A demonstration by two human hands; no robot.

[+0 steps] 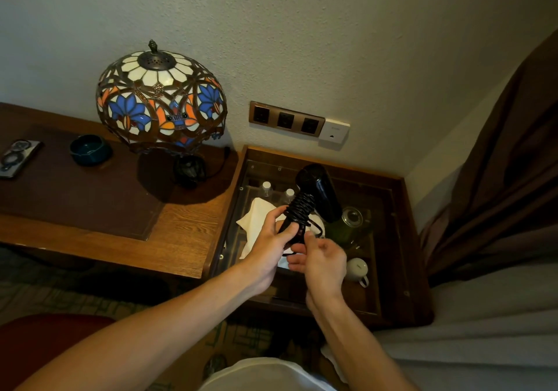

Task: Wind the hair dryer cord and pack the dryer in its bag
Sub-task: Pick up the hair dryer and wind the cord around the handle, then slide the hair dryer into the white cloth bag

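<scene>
The left hand [268,239] gripped the black hair dryer [317,191] by its cord [300,209]-wrapped handle above the glass-topped cabinet [389,239]; the right hand [323,257], just below, pinched the cord's loose end.

The black hair dryer [320,192] is held up in the air over a glass-topped table, its handle pointing down. The black cord [299,209] is wound many times around the handle. A white cloth bag [256,218] lies flat underneath.
</scene>
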